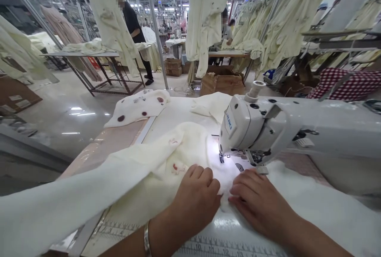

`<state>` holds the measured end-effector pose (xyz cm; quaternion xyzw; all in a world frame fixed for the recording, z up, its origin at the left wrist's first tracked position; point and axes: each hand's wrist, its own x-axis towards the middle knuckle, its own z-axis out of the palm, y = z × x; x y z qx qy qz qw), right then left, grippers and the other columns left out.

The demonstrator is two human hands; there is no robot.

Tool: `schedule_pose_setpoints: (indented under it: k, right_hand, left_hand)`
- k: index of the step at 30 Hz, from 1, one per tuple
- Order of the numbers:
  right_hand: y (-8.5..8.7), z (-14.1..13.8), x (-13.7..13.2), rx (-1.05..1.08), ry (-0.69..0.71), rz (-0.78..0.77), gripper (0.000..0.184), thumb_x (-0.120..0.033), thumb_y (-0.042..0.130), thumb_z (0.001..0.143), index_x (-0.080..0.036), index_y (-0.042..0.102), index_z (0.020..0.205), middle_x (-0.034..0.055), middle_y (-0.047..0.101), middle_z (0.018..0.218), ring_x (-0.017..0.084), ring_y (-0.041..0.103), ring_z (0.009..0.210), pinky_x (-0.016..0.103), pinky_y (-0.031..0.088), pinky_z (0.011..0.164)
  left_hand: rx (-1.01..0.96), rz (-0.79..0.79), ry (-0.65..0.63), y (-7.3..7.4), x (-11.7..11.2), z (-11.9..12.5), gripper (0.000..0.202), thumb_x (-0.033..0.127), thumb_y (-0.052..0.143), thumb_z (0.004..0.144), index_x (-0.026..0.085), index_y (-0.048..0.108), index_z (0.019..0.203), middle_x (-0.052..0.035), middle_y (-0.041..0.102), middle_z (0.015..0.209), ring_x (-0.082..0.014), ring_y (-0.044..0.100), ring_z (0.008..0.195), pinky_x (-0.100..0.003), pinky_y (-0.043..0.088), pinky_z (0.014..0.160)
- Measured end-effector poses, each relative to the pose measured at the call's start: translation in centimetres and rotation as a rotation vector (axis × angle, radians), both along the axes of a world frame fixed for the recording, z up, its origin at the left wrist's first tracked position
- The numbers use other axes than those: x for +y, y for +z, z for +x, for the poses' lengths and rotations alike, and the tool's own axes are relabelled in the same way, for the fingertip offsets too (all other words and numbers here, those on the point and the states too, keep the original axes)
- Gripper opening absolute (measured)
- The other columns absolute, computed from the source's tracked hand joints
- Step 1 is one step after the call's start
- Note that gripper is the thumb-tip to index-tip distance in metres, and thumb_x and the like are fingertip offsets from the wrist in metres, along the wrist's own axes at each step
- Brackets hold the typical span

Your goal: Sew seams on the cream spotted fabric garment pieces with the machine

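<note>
Cream fabric [127, 173] with small red motifs lies across the sewing table, running from the lower left up to the needle of a white sewing machine [268, 128]. My left hand [195, 201] rests on the cloth with fingers curled and pressed together, pinching it just in front of the presser foot [222, 157]. My right hand [258, 203] lies beside it to the right, fingers together and pressed down on the same cloth. The machine's lamp lights the fabric under the needle. A metal bangle is on my left wrist.
A second spotted cream piece [139, 106] lies at the table's far left. A ruler scale [208, 247] runs along the table's near edge. Beyond are cardboard boxes [222, 82], hanging cream garments [205, 14], work tables and a person in black [133, 26] standing.
</note>
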<state>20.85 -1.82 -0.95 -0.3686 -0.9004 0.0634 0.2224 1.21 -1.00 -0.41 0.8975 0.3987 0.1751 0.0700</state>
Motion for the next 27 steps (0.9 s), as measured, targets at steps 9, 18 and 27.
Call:
schedule_pose_setpoints:
  k: [9, 18, 27]
  right_hand:
    - [-0.1, -0.4, 1.3, -0.022, 0.152, 0.243, 0.015, -0.008, 0.046, 0.086, -0.015, 0.058, 0.081, 0.0024, 0.056, 0.069, 0.015, 0.045, 0.065, 0.031, 0.032, 0.063]
    - [-0.7, 0.6, 1.3, -0.171, 0.226, 0.223, 0.023, -0.009, 0.044, 0.088, -0.018, 0.056, 0.071, -0.0008, 0.049, 0.064, 0.014, 0.038, 0.062, 0.031, 0.030, 0.061]
    - [-0.7, 0.5, 1.2, -0.176, 0.124, 0.087, 0.018, -0.024, 0.044, 0.092, -0.019, 0.061, 0.089, 0.0029, 0.053, 0.072, 0.017, 0.044, 0.069, 0.031, 0.032, 0.062]
  left_hand:
    - [0.062, -0.104, 0.027, 0.2, -0.3, 0.1, 0.006, 0.017, 0.058, 0.077, 0.016, 0.053, 0.079, -0.0050, 0.053, 0.085, -0.0213, 0.045, 0.080, -0.045, 0.040, 0.087]
    - [0.047, -0.228, 0.021, 0.7, -0.7, -0.4, 0.012, 0.022, 0.062, 0.079, 0.018, 0.056, 0.089, -0.0065, 0.057, 0.107, -0.0246, 0.050, 0.103, -0.055, 0.028, 0.101]
    - [0.007, -0.185, 0.019, -0.6, 0.4, 0.0, 0.025, 0.022, 0.038, 0.089, 0.013, 0.048, 0.110, -0.0155, 0.040, 0.138, -0.0277, 0.027, 0.132, -0.059, 0.015, 0.107]
